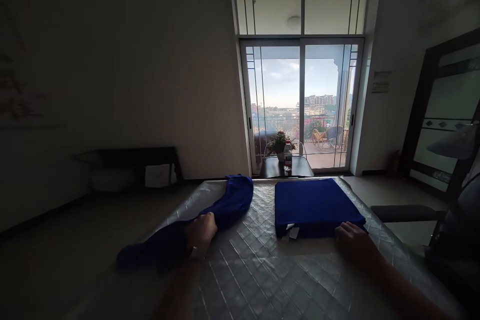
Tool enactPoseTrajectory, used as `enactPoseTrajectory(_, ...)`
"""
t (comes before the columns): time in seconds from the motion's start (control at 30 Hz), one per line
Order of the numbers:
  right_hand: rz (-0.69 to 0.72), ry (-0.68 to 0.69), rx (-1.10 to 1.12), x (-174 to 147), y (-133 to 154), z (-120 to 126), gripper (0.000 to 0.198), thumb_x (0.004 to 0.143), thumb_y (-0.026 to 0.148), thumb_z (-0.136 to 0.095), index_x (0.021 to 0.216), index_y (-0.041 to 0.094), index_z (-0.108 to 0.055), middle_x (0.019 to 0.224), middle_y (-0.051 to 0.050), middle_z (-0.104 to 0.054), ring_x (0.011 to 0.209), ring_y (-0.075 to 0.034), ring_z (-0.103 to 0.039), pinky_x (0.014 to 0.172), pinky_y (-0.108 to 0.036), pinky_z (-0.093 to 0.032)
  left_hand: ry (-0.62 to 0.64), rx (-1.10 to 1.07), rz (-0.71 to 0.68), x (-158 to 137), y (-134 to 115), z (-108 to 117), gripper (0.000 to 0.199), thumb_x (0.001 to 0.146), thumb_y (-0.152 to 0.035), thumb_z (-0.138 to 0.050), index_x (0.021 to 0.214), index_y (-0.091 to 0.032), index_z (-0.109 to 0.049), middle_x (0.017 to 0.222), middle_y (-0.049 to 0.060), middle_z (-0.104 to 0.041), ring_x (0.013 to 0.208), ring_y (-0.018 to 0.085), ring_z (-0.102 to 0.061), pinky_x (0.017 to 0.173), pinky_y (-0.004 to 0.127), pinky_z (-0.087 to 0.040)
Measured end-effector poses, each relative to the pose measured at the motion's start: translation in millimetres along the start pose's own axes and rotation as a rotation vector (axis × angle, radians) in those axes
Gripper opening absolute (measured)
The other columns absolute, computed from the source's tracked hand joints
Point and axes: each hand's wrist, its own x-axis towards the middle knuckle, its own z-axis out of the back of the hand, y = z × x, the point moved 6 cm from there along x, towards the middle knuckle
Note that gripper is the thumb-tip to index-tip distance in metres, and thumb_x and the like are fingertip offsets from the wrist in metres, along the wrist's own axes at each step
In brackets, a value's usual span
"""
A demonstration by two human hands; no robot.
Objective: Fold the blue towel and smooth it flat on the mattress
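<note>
A loose, crumpled blue cloth (234, 202) trails across the left side of the quilted, shiny mattress-like surface (258, 270). My left hand (202, 232) is closed in a fist around its middle. To the right lies a neat, flat stack of folded blue cloth (315, 202) with white tags (292, 231) sticking out at its front left. My right hand (350, 240) is at the stack's near right corner, fingers bent together over the edge. Its thumb is hidden. Whether the cloths are garments I cannot tell.
Beyond the far edge stands a small dark table (300, 166) with a potted plant (280, 145) and a bottle (288, 156). Glass sliding doors (303, 105) are behind it. Dark furniture (135, 167) is by the left wall; a grey bench-like piece (405, 212) is at the right.
</note>
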Motion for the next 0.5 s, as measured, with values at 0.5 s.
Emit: enactPoseTrajectory(0.5, -0.111, 0.071, 0.181, -2, -9, -5, 0.025, 0.091, 0.014, -0.043, 0.079, 0.026, -0.063, 0.078, -0.003, -0.068, 0.073, -0.019, -0.066, 0.066, -0.033, -0.049, -0.888, -0.768, 0.121, -40, 16, 129, 0.026, 0.092, -0.034, -0.043, 0.111, -0.019, -0.053, 0.094, 0.009, -0.068, 0.086, 0.027, -0.068, 0.076, 0.038, -0.052)
